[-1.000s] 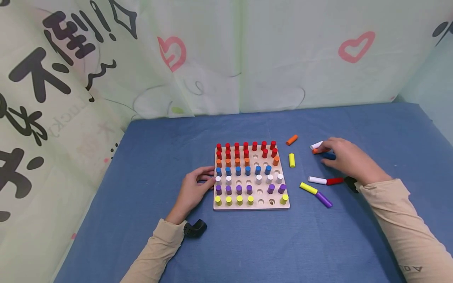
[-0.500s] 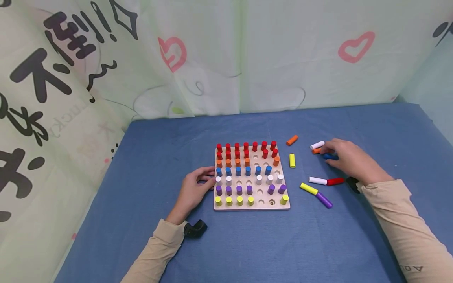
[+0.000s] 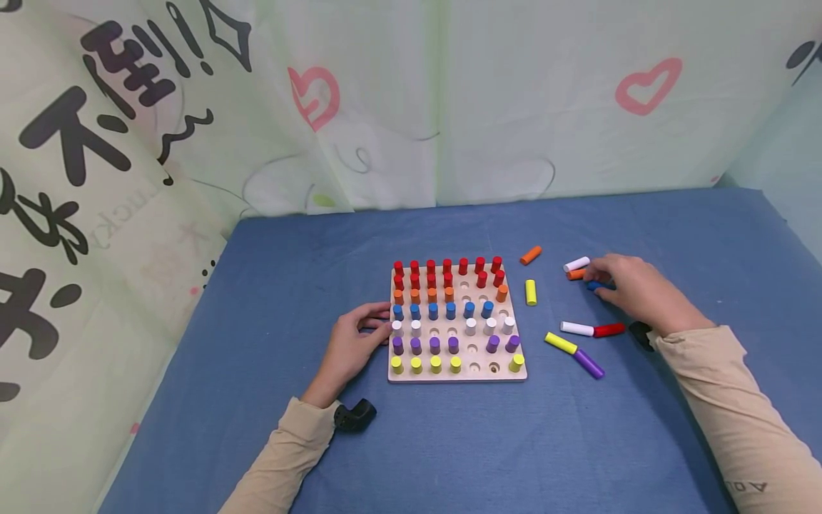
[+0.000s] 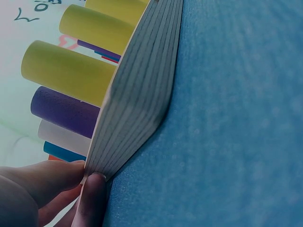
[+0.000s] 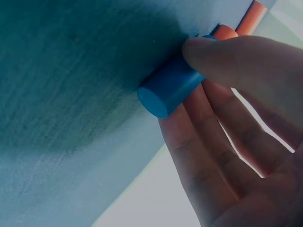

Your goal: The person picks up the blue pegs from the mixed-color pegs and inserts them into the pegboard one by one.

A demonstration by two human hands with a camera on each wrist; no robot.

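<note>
A wooden pegboard [image 3: 484,376] carries rows of coloured pegs: red at the back, then orange, blue, white, purple and yellow at the front. Several holes stand empty, mostly in its right half. My left hand [image 3: 349,346] grips the board's left edge; the left wrist view shows thumb and fingers pinching the layered wooden side [image 4: 130,104] beside the upright pegs. Right of the board, my right hand [image 3: 632,291] pinches a blue peg [image 5: 170,87] between thumb and fingers, low over the cloth. One end of that peg shows past the fingertips.
Near the right hand lie a white peg [image 3: 576,264] and an orange peg [image 3: 575,274]. Closer to the board are another orange peg [image 3: 530,255] and a yellow peg [image 3: 530,292]. White-red and yellow-purple pairs [image 3: 561,343] lie end to end. Blue cloth [image 3: 449,450] covers the table.
The right hand has shifted slightly right and nearer, away from the white and orange pegs, and the blue peg has turned a little in its fingers. The left hand stays on the board.
</note>
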